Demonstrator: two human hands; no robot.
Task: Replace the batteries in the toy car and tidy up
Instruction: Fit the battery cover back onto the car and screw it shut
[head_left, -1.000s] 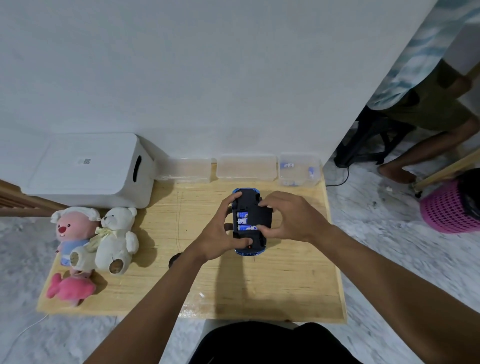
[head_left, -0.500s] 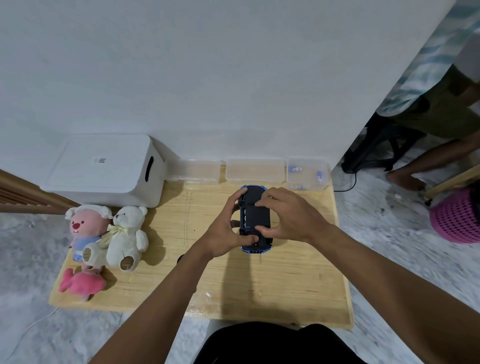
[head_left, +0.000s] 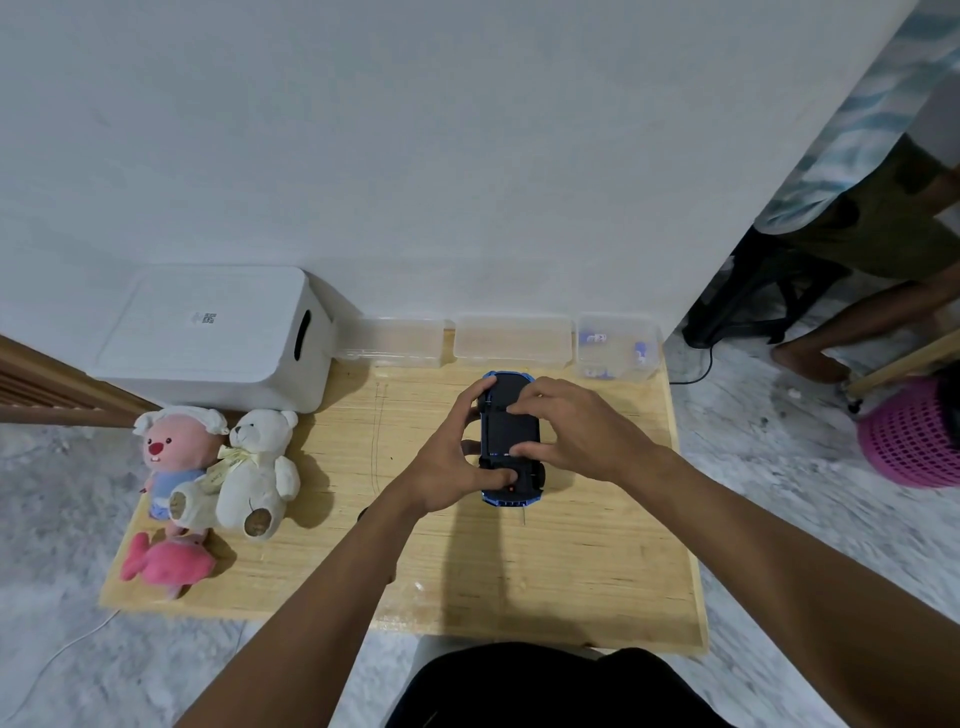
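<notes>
head view: the car (head_left: 509, 431) lies belly-up over the middle of the bench (head_left: 571, 571), black underside on top, blue body showing at its far and near ends. the left hand (head_left: 447, 467) grips it from the left. its fingers (head_left: 480, 387) curl round the far left edge and its thumb presses the near end. the right hand (head_left: 576, 431) reaches in from the right, fingers (head_left: 522, 408) bent down onto the flat black panel, forefinger at its far edge, thumb at its near edge.

the hands hide the car's sides, so it cannot be told whether it rests on the bench or is held just above it.

the bench is pale wood against a white wall (head_left: 467, 156). three clear boxes (head_left: 511, 340) line its far edge, and the right one holds small blue items (head_left: 597, 338), too small to name. a white bin (head_left: 208, 338) stands far left, with plush toys (head_left: 254, 467) near it. the floor (head_left: 805, 493) is marbled. a pink basket (head_left: 909, 441) and another person (head_left: 883, 234) are cut off at the right.
</notes>
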